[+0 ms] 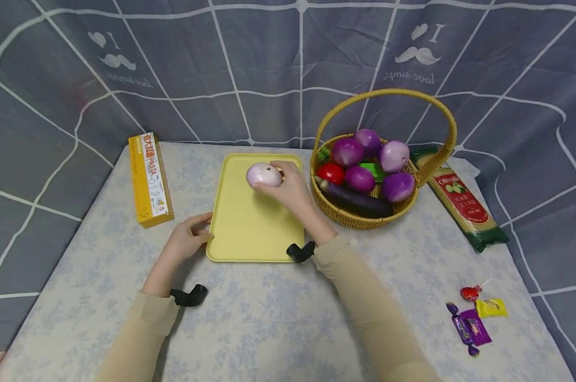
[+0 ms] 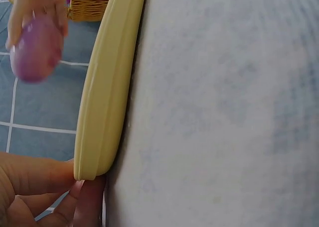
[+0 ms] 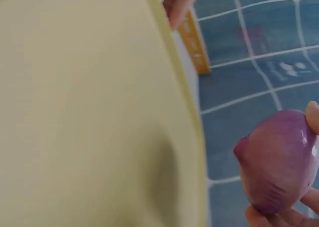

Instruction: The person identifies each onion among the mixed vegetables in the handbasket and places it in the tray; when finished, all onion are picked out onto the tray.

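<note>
Apparently mid-placement, the right hand [image 1: 293, 191] pinches an onion [image 1: 259, 176] above a yellow tray [image 1: 254, 233]; the left hand [image 1: 186, 240] pinches the tray's left edge. Lowering likely calls for gentleness.

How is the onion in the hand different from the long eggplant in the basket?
The onion is short and roundish; the eggplant is long.
The onion is pale purple; the eggplant is dark, nearly black.
The onion is held up over the yellow tray by the right hand; the eggplant lies in the basket.
Both look smooth and shiny.
</note>
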`<state>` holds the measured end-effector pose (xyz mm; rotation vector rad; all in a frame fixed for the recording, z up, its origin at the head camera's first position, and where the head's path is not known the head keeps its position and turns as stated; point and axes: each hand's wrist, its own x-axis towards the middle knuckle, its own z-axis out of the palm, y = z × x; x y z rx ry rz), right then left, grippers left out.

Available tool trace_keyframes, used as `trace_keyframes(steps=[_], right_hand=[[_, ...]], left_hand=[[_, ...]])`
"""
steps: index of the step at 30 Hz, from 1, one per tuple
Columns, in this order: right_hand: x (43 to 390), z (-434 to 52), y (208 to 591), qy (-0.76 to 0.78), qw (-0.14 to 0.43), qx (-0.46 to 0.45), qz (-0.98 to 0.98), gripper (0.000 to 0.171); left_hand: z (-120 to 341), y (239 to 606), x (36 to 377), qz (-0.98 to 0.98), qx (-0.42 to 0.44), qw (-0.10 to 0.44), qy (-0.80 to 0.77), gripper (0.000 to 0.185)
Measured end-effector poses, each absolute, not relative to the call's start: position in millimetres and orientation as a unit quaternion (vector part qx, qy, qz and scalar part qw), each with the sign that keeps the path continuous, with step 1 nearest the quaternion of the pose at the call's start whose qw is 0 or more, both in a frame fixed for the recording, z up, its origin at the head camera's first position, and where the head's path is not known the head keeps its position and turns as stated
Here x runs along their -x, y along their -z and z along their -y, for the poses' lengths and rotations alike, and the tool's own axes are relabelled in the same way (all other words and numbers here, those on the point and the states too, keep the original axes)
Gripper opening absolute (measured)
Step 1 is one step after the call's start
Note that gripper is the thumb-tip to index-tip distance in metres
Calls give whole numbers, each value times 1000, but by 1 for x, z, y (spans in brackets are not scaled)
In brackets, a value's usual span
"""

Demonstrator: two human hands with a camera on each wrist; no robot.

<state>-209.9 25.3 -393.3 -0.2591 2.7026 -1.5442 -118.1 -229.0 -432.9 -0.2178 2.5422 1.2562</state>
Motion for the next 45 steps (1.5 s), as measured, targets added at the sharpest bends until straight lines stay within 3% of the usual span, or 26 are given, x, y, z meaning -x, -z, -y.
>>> trace_keyframes(steps=[10,22,34,45], right_hand=[[232,4,412,539,89,28,-837,68],[242,24,437,527,68,16,-847,67],[245,37,436,501,46,13,-864,66],[240,32,425,504,61,19,-861,80]], left_hand=[[225,435,119,-878,66,153,-448,60],[220,442,112,-881,84,145,-442,59],[222,444,109,-878,90,137,-450,58],[225,440,115,-878,92,137,-449,59]])
